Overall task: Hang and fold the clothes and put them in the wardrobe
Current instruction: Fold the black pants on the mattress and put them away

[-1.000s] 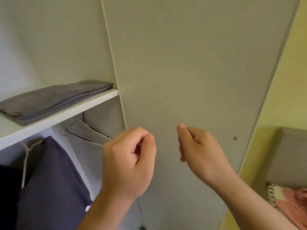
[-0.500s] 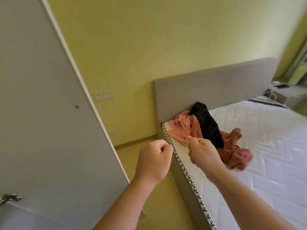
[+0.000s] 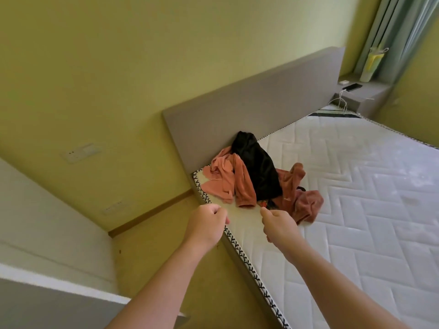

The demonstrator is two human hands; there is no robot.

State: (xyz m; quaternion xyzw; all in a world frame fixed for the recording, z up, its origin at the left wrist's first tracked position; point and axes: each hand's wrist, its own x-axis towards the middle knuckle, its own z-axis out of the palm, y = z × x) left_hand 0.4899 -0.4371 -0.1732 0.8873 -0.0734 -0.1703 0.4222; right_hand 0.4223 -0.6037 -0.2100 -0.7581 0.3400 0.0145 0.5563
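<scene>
1. hands, two: left hand [image 3: 206, 222] and right hand [image 3: 279, 225], both bare, raised side by side with a gap between them.
2. left hand: fingers clenched into a fist, nothing in it. in this view it sits over the stitched border of the mattress [image 3: 356, 186].
3. right hand: fingers curled in toward the palm, one fingertip raised, grasping nothing visible. it sits over the near corner area of the mattress.
4. clothes [image 3: 259, 181], one pile of three by colour: one pink top [image 3: 221, 176], one black piece [image 3: 259, 167], one rust piece [image 3: 306, 203]. they are tangled, so anything beneath cannot be told.
5. position of the pile: on the mattress corner, against the headboard [image 3: 249, 103]. the black piece leans on the headboard, with the pink top to its left and the rust piece to its right.
6. pile relative to hands: it lies beyond both hands, toward the headboard, touching neither. the right hand's raised fingertip is near the rust piece's near edge. the left hand is further off, below and left of the pink top.
7. furniture, one each: mattress, white and quilted; headboard, grey; wardrobe panel [image 3: 35, 210], lower left.
8. wall plates, two: upper plate [image 3: 80, 151] and lower plate [image 3: 114, 206], on the yellow wall left of the headboard.
9. far corner: one phone [image 3: 352, 87] with a white cable on a grey ledge [image 3: 370, 93], one bottle [image 3: 370, 65] and one curtain [image 3: 399, 32].
</scene>
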